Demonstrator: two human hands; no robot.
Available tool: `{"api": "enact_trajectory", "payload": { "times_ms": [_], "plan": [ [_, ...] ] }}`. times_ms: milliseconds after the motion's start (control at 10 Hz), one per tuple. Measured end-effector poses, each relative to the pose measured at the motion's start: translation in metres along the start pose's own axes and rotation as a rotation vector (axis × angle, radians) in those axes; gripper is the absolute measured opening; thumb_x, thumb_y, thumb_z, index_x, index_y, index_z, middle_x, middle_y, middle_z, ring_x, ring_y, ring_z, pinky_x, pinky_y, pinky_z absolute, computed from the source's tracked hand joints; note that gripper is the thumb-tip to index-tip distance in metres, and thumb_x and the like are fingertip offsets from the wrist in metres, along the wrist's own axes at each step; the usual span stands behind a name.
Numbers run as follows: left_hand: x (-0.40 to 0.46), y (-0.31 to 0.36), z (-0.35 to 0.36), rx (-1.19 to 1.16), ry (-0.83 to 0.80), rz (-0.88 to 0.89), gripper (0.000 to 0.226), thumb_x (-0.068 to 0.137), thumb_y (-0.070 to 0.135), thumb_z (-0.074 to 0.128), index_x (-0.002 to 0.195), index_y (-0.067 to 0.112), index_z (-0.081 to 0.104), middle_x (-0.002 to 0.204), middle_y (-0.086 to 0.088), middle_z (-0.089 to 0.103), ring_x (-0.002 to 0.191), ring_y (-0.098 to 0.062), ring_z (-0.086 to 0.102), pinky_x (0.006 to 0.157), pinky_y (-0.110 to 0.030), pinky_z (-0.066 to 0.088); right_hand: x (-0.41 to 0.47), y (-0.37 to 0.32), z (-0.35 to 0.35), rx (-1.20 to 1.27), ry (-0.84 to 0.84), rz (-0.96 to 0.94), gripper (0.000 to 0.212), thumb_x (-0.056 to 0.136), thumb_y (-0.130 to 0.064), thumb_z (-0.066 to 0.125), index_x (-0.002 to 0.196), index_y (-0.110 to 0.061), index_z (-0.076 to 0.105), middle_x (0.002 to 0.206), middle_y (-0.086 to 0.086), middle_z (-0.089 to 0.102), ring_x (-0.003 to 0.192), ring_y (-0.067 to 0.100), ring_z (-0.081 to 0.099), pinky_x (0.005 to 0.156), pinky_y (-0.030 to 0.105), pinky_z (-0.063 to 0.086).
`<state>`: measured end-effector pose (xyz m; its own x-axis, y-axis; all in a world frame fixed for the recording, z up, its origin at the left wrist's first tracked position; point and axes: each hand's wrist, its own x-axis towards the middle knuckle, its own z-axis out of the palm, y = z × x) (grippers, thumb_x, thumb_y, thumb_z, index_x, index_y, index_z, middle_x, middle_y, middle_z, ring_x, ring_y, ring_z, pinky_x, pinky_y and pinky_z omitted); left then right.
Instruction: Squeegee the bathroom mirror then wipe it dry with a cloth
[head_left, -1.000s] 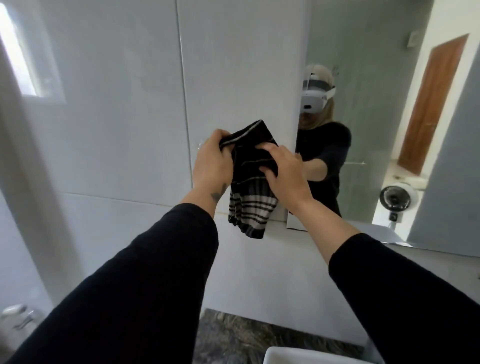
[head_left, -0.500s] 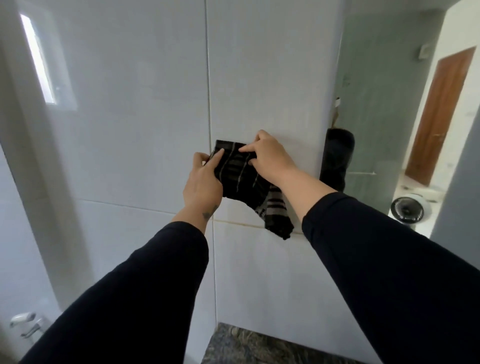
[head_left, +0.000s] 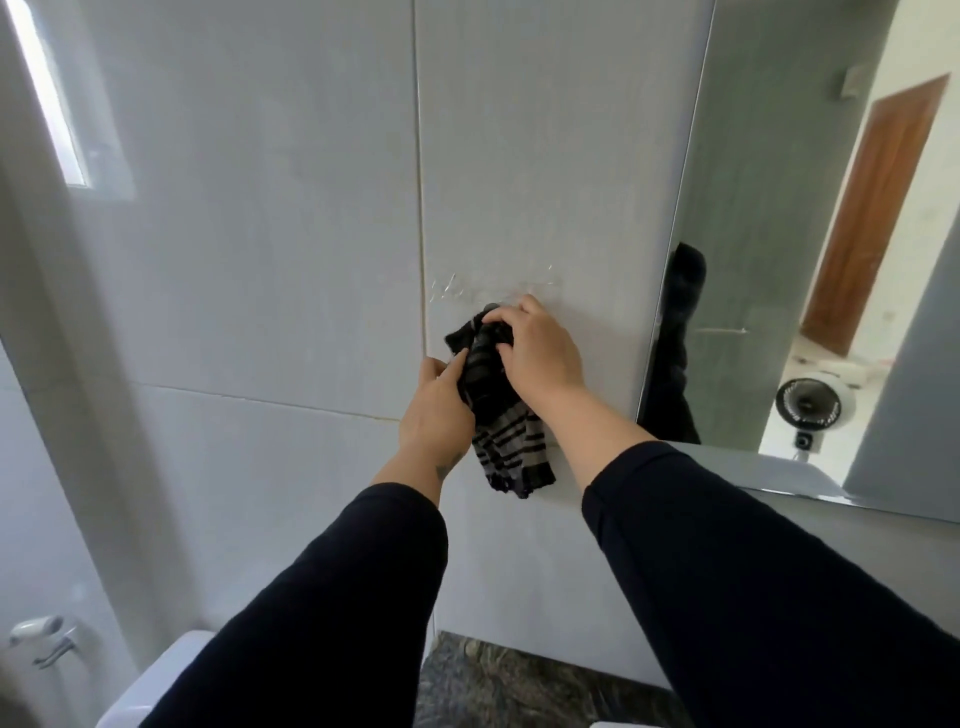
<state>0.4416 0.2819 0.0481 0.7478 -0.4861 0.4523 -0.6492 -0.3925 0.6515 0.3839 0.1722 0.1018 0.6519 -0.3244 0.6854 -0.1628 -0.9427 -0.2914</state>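
Observation:
A black cloth with grey stripes (head_left: 498, 431) hangs against the white tiled wall, just left of the mirror (head_left: 769, 218). My right hand (head_left: 540, 348) grips its bunched top, pressed to the tile below a clear stuck-on fixture (head_left: 493, 291). My left hand (head_left: 436, 415) pinches the cloth's left edge. The striped lower part dangles free. The mirror fills the right side and reflects a dark sleeve, a wooden door and a small fan. No squeegee is in view.
A dark marbled counter (head_left: 519, 686) lies below, with a white fixture (head_left: 171, 670) at its left. A chrome fitting (head_left: 41, 639) sits on the wall at lower left. A bright window (head_left: 47, 98) is at upper left.
My view swung left and the mirror slid to the right. Both hands carried the cloth away from the mirror onto the tiled wall and bunched it up under the clear fixture.

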Motion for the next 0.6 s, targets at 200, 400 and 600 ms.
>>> {"api": "enact_trajectory", "payload": {
  "times_ms": [200,400,600],
  "plan": [
    [-0.007,0.014,-0.003,-0.135,-0.07,-0.063,0.043,0.094,0.013,0.036,0.136,0.021,0.044,0.116,-0.002,0.041,0.09,-0.023,0.055,0.091,-0.042,0.049,-0.013,-0.006,0.006,-0.011,0.069,0.058,0.037,0.097,-0.015,0.046,0.131,-0.024,0.057,0.115,0.004,0.053,0.107,0.023,0.052,0.085,0.036,0.046],
    [-0.015,0.008,0.004,-0.156,-0.128,-0.062,0.05,0.099,0.014,0.028,0.146,0.029,0.03,0.121,-0.001,0.038,0.1,-0.021,0.05,0.095,-0.037,0.046,-0.048,0.019,0.015,0.1,0.057,0.139,0.052,0.095,-0.006,0.047,0.141,-0.031,0.047,0.118,0.002,0.057,0.104,0.021,0.056,0.084,0.035,0.05],
    [-0.04,-0.005,0.008,-0.154,-0.045,-0.092,0.053,0.101,0.025,0.035,0.149,0.039,0.019,0.128,0.0,0.03,0.103,-0.022,0.053,0.09,-0.036,0.047,-0.082,0.03,0.009,0.042,-0.026,0.11,0.054,0.092,-0.009,0.057,0.142,-0.029,0.046,0.131,0.005,0.046,0.116,0.023,0.05,0.093,0.039,0.049]
  ]
}}
